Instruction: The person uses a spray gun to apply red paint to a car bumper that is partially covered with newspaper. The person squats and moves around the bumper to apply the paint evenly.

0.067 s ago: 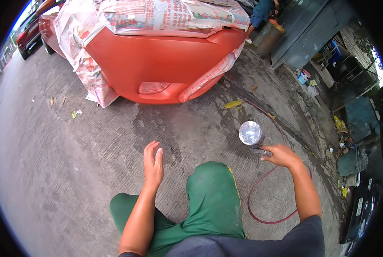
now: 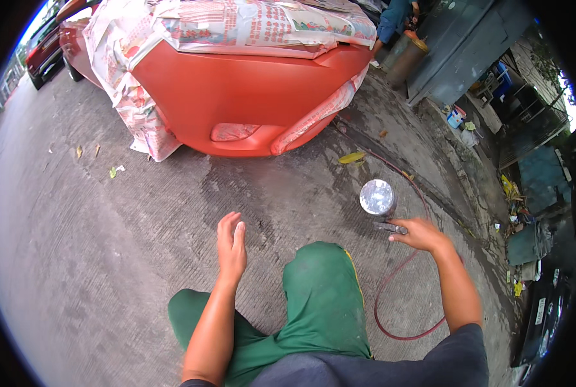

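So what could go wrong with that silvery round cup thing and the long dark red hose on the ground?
The thin dark red hose lies in a loop on the concrete, so a foot might catch on it. The handheld tool with a round, silvery cup is held by only the right hand, so it could slip or tip. The wrinkled white-and-red printed paper hangs loosely, so wind might lift it.

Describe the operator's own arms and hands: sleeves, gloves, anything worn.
Left hand and right hand are bare: no gloves, watch or rings visible. Both forearms are uncovered. The right sleeve is plain, dark blue-grey, ending near the elbow; only a dark sliver of the left sleeve shows. No cables or markings visible on either arm.
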